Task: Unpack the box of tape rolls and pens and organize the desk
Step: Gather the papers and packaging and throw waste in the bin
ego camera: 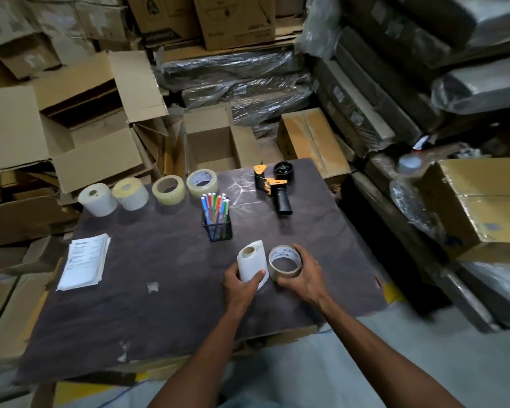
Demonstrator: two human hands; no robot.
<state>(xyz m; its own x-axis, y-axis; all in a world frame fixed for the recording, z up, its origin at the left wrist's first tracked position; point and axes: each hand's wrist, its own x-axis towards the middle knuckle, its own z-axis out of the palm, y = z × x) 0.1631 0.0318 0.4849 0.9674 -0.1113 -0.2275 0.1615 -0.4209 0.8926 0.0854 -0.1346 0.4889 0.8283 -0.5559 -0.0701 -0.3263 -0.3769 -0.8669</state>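
Both forearms reach forward side by side (2 bare arms, wrists nearly touching). The left hand (238, 285) curls its fingers in a grip; the right hand (302, 273) likewise.

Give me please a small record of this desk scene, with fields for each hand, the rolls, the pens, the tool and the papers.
left hand: grips a white roll, standing upright
right hand: grips a clear tape roll, lying flat
far row: four rolls along the desk's far edge, two white rolls at left, two clear rolls at right
pens: colored pens upright in a black mesh holder
tool: tape dispenser, far right of desk
papers: white stack, near left edge
desk: dark top
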